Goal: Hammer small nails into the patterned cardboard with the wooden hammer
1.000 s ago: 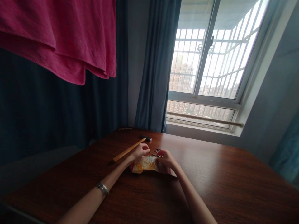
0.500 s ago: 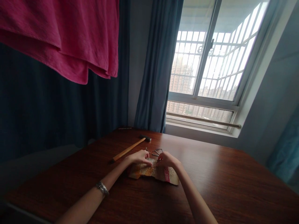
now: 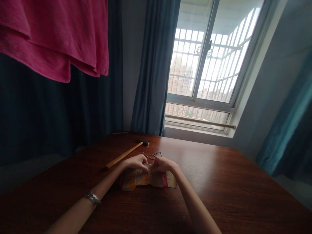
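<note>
A pale board [image 3: 156, 179] dotted with small dark marks, with orange and pink patches, is between my hands on the near side of the table. What it is made of I cannot tell. My left hand [image 3: 136, 163] is closed on its far left edge, thumb over the near face and fingers hidden behind. My right hand [image 3: 163, 164] is closed at the far edge to the right of that, fingertips pressed together on the board. Just beyond my hands lie several thin metal nails [image 3: 156, 154]. A hammer [image 3: 125, 155] with a wooden handle and dark head rests to the left.
The brown wooden table [image 3: 209, 182] spreads on both sides of my arms. Behind it hang a blue curtain [image 3: 151, 71] and a barred window [image 3: 195, 81]. A pink cloth [image 3: 56, 39] hangs at the upper left.
The view has swung to the right, so the scene sits further left. The board has turned slightly, its near edge now more level. Both hands stay at its far edge.
</note>
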Action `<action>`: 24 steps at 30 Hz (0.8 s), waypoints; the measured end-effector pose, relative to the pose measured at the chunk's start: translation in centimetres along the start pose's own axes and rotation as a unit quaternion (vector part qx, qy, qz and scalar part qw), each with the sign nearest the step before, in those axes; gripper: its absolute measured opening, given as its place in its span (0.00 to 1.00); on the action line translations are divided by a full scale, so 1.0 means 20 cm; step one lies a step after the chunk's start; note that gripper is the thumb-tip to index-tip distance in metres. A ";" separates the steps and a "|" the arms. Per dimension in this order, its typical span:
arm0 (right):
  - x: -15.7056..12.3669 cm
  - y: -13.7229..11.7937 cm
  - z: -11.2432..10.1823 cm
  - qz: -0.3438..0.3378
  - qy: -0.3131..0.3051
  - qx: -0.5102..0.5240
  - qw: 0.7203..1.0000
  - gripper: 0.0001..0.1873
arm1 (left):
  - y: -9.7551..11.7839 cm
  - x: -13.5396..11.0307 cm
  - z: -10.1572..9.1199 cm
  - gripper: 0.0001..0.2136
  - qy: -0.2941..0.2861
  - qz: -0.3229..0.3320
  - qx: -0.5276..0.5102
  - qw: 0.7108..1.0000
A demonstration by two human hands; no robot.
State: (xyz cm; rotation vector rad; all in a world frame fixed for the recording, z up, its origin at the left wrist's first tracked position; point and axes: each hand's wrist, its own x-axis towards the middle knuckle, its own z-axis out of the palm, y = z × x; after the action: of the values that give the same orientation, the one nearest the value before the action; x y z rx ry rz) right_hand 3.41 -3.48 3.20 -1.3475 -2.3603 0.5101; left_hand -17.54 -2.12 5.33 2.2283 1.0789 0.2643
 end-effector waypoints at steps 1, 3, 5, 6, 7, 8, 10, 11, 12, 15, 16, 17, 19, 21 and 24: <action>0.00 0.00 0.00 -0.005 -0.013 -0.002 1.000 0.18 | 0.01 -0.01 0.00 0.17 -0.015 0.004 -0.008 1.000; -0.01 -0.01 -0.02 -0.014 -0.039 -0.004 0.999 0.22 | 0.03 -0.01 -0.01 0.16 -0.030 0.010 -0.022 0.999; -0.03 -0.02 -0.04 -0.018 -0.050 0.001 0.999 0.24 | 0.04 -0.01 0.00 0.16 -0.031 0.019 -0.036 0.999; -0.04 -0.02 -0.06 -0.020 -0.055 0.006 0.998 0.24 | 0.04 -0.01 0.00 0.16 -0.032 0.025 -0.045 0.998; -0.05 -0.01 -0.07 -0.022 -0.060 0.012 0.998 0.22 | 0.05 0.00 0.01 0.16 -0.037 0.032 -0.055 0.997; -0.07 -0.01 -0.09 -0.024 -0.065 0.020 0.997 0.20 | 0.06 0.00 0.02 0.16 -0.041 0.041 -0.067 0.996; -0.12 0.01 -0.13 -0.027 -0.068 0.034 0.997 0.16 | 0.08 0.03 0.05 0.16 -0.052 0.060 -0.091 0.993; -0.14 0.02 -0.14 -0.026 -0.064 0.040 0.997 0.15 | 0.10 0.04 0.06 0.16 -0.056 0.068 -0.099 0.991; -0.18 0.04 -0.16 -0.023 -0.056 0.044 0.997 0.14 | 0.12 0.06 0.08 0.16 -0.059 0.075 -0.102 0.990; -0.29 0.13 -0.21 -0.007 -0.023 0.054 0.998 0.14 | 0.20 0.13 0.14 0.17 -0.047 0.083 -0.094 0.991; -0.34 0.16 -0.23 0.000 -0.011 0.056 0.998 0.14 | 0.23 0.17 0.15 0.18 -0.035 0.083 -0.089 0.992; -0.38 0.20 -0.25 0.009 0.000 0.058 0.998 0.14 | 0.26 0.20 0.16 0.18 -0.026 0.083 -0.084 0.993; -0.47 0.27 -0.29 0.028 0.023 0.060 0.998 0.15 | 0.30 0.27 0.19 0.18 -0.021 0.090 -0.069 0.993; -0.53 0.34 -0.31 0.048 0.044 0.060 0.996 0.16 | 0.33 0.34 0.22 0.18 -0.036 0.107 -0.050 0.992; -0.58 0.42 -0.32 0.075 0.072 0.052 0.993 0.16 | 0.37 0.42 0.27 0.17 -0.039 0.127 -0.019 0.991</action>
State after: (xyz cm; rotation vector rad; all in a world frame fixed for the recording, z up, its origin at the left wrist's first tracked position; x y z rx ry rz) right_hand 18.06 -8.80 3.00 -1.4688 -2.0997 0.5524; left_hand -5.16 -1.55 4.93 2.3210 0.7419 0.2993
